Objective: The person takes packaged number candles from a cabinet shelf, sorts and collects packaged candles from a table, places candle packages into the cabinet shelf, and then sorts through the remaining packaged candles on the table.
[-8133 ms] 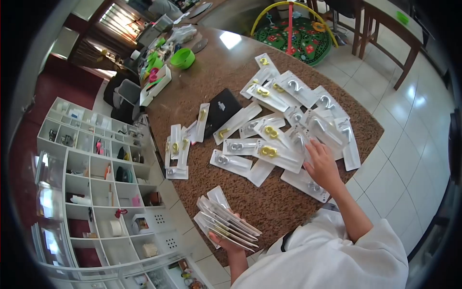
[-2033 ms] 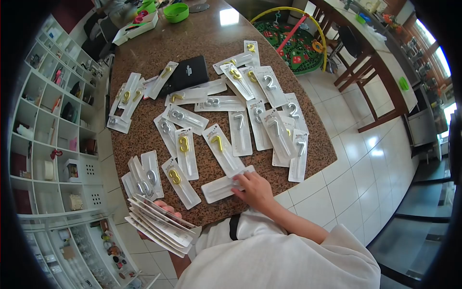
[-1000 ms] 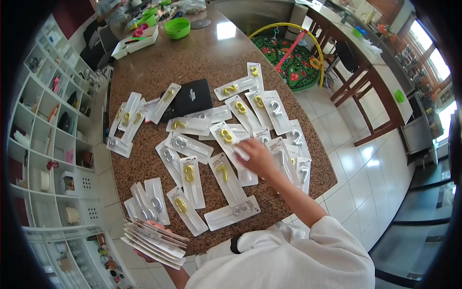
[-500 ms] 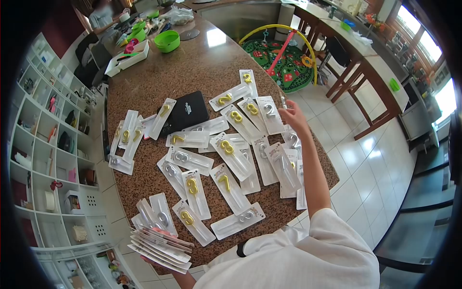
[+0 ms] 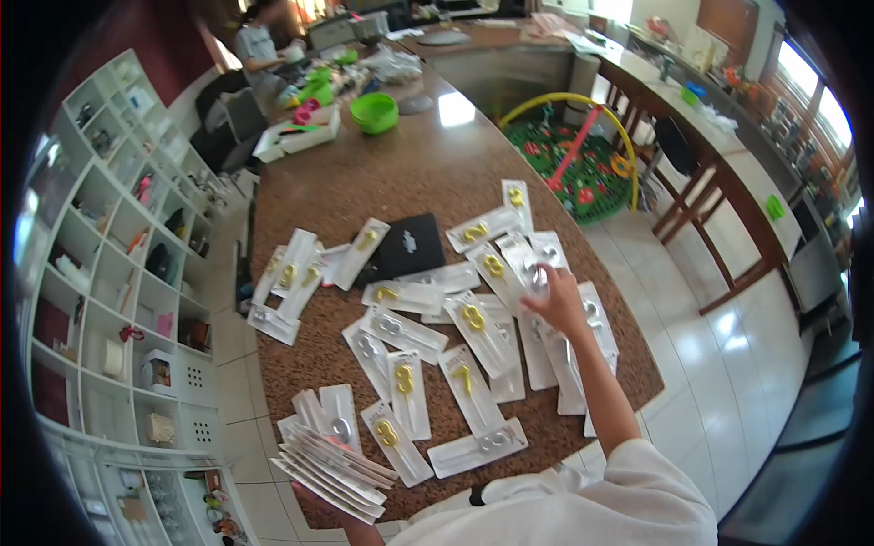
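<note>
Number candles (image 5: 472,318) lie inside clear blister packs (image 5: 475,397).

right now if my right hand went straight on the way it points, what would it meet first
Most likely your right hand would meet the overlapping packets just ahead of it; depth is unclear, so it may already touch them or pass just above.
</note>
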Available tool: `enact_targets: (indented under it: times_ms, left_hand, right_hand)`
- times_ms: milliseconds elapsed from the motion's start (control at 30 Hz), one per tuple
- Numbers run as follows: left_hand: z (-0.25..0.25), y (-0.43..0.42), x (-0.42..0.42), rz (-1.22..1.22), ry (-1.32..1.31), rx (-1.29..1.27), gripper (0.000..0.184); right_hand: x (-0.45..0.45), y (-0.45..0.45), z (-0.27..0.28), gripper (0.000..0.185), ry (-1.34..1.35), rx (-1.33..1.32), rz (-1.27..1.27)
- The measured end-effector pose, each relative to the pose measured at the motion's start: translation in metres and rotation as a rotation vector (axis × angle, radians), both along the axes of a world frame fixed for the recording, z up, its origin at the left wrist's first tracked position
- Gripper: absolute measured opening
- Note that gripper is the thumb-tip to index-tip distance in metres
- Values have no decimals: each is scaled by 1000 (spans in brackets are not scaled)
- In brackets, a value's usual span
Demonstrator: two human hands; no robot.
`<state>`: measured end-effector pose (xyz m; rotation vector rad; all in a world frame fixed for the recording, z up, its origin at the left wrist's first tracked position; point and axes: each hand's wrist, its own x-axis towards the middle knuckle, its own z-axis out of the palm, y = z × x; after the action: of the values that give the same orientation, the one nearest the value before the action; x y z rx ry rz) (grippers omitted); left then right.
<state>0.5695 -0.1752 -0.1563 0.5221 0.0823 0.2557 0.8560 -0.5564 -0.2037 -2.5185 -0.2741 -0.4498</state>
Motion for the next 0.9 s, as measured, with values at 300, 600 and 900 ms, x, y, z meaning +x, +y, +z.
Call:
enact_targets:
  times_ms: [300, 600, 900]
  left_hand:
    - [-33, -17, -29, 515, 397, -125, 67]
    - [-26, -66, -64, 142, -83, 44, 66]
    - [-59, -32, -165, 169, 16, -147, 59]
  right_hand:
    - [-48, 60, 24, 57, -79, -28, 62]
    - [-238, 190, 125, 50, 397, 526, 978]
    - [-334, 246, 98, 49, 568, 656, 1024]
